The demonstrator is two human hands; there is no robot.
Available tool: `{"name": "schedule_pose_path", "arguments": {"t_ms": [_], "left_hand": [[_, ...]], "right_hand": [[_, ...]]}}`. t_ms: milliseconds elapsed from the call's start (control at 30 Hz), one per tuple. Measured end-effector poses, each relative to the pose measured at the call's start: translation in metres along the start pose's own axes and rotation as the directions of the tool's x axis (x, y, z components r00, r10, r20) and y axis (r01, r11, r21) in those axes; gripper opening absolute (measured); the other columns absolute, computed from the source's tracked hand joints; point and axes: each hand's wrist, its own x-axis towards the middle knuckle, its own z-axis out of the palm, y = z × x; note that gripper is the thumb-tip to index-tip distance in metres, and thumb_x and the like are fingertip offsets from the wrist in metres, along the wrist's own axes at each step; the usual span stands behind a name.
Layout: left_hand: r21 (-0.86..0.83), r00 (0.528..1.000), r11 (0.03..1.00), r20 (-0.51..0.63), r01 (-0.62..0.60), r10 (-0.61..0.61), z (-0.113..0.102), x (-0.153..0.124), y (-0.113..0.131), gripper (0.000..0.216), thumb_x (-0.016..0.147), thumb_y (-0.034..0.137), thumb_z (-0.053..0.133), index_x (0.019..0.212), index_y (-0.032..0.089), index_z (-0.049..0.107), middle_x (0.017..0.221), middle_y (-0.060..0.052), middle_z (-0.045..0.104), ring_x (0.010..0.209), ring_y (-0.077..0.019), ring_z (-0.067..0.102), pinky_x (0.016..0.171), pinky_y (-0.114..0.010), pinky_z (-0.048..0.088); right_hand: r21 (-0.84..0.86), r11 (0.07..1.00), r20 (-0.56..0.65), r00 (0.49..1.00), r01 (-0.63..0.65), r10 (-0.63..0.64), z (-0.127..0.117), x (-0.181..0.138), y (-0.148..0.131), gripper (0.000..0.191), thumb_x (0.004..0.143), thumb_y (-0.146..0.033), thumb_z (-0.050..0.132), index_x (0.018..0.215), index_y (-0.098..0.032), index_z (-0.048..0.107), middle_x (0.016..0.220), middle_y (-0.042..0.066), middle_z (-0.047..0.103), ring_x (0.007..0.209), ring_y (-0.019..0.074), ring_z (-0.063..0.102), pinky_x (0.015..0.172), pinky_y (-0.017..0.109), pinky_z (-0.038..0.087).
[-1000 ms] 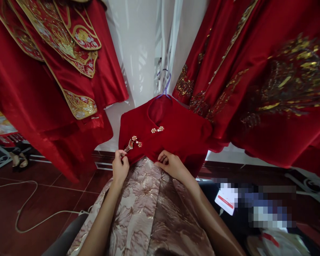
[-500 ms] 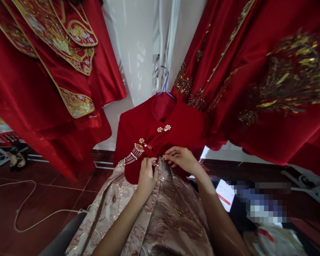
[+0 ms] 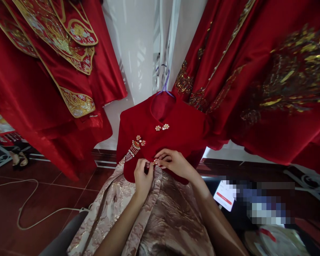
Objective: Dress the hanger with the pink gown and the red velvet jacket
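A red velvet top (image 3: 181, 128) hangs on a purple hanger (image 3: 165, 88), above a pinkish-gold brocade skirt (image 3: 173, 209). At the top's lower front, my left hand (image 3: 144, 177) pinches one side of a small beaded flower clasp (image 3: 155, 162). My right hand (image 3: 177, 164) pinches the clasp's other side, fingertips close to those of the left. Part of the clasp is hidden by the fingers. Higher up, a pearl flower clasp (image 3: 162, 127) lies across the neck opening. Left of the hands, a beaded tassel ornament (image 3: 133, 149) dangles from another flower clasp.
Red embroidered garments (image 3: 77, 103) hang at the left, and red sequined ones (image 3: 229, 89) at the right. A white cable (image 3: 50, 213) runs over the tiled floor. At lower right lie a lit phone (image 3: 225, 196) and a clear round package (image 3: 280, 240). Black shoes (image 3: 19, 159) stand far left.
My right hand has moved left, bringing its clasp half against the one in my left hand. The top's front edges now lie closer together and flatter.
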Motion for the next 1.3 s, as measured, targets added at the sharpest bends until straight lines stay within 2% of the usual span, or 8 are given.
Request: {"name": "schedule_pose_path", "arguments": {"t_ms": [100,233,333,533,767,1133,1233,1300], "left_hand": [[-0.044,1.0,0.999,-0.017,0.014,-0.015,-0.001,0.0,0.0,0.011,0.085,0.028,0.052,0.08,0.018,0.055,0.079,-0.002,0.055,0.072,-0.0128,0.055,0.07,-0.025,0.045],[-0.095,0.999,0.995,-0.019,0.026,-0.028,-0.001,-0.002,0.0,0.013,0.084,0.03,0.054,0.087,0.018,0.058,0.084,-0.003,0.06,0.077,-0.014,0.06,0.074,-0.027,0.048],[-0.148,0.999,0.988,-0.008,0.048,-0.05,-0.002,-0.003,0.001,0.016,0.081,0.03,0.057,0.092,0.018,0.06,0.089,-0.004,0.063,0.08,-0.0145,0.062,0.077,-0.027,0.05],[-0.269,0.99,0.953,0.007,0.136,-0.14,0.0,-0.003,-0.003,0.018,0.079,0.025,0.058,0.093,0.017,0.064,0.088,-0.005,0.068,0.078,-0.0144,0.065,0.075,-0.027,0.052],[-0.407,0.96,0.874,0.024,0.264,-0.279,0.004,-0.001,-0.009,0.021,0.073,0.022,0.061,0.092,0.014,0.065,0.085,-0.007,0.071,0.075,-0.0152,0.067,0.074,-0.028,0.054],[-0.444,0.966,0.862,0.038,0.245,-0.255,0.003,0.002,-0.015,0.02,0.071,0.027,0.066,0.087,0.015,0.071,0.084,-0.006,0.071,0.074,-0.0157,0.067,0.07,-0.026,0.054],[-0.45,0.968,0.859,0.067,0.245,-0.241,0.003,0.002,-0.015,0.019,0.072,0.024,0.065,0.087,0.015,0.069,0.085,-0.006,0.07,0.074,-0.015,0.066,0.071,-0.026,0.054],[-0.455,0.972,0.859,0.073,0.233,-0.225,0.004,0.001,-0.015,0.02,0.071,0.02,0.063,0.09,0.016,0.065,0.084,-0.005,0.068,0.074,-0.0136,0.065,0.071,-0.026,0.053]], "right_hand": [[-0.057,0.998,-0.029,0.999,0.019,-0.021,0.005,0.005,0.008,0.019,0.076,-0.027,0.064,0.092,-0.018,0.064,0.081,0.002,0.067,0.074,0.0138,0.066,0.064,0.026,0.057],[-0.14,0.987,-0.103,0.99,0.083,-0.098,0.009,0.009,0.011,0.016,0.078,-0.023,0.061,0.093,-0.019,0.065,0.085,0.003,0.068,0.079,0.0138,0.066,0.071,0.027,0.056],[-0.18,0.977,-0.108,0.985,0.115,-0.136,0.012,0.011,0.01,0.015,0.079,-0.022,0.06,0.093,-0.019,0.065,0.085,0.002,0.069,0.079,0.0136,0.066,0.074,0.027,0.055],[-0.245,0.958,-0.157,0.969,0.149,-0.191,0.018,0.011,0.005,0.012,0.079,-0.021,0.059,0.09,-0.019,0.064,0.085,0.002,0.069,0.078,0.0132,0.066,0.071,0.025,0.054],[-0.242,0.956,-0.1,0.976,0.167,-0.196,0.021,0.012,0.007,0.012,0.08,-0.02,0.058,0.091,-0.019,0.063,0.089,0.003,0.068,0.077,0.0131,0.066,0.071,0.025,0.054],[-0.303,0.933,-0.133,0.961,0.195,-0.244,0.024,0.017,0.02,0.01,0.081,-0.021,0.058,0.089,-0.018,0.063,0.088,0.004,0.067,0.076,0.0132,0.065,0.069,0.025,0.053],[-0.312,0.934,-0.115,0.97,0.171,-0.216,0.02,0.016,0.021,0.012,0.08,-0.02,0.058,0.091,-0.018,0.062,0.088,0.004,0.066,0.073,0.0127,0.064,0.067,0.024,0.052],[-0.312,0.94,-0.056,0.985,0.139,-0.165,0.015,0.012,0.02,0.02,0.078,-0.02,0.06,0.097,-0.018,0.061,0.091,0.004,0.065,0.068,0.0116,0.063,0.062,0.024,0.051]]}}
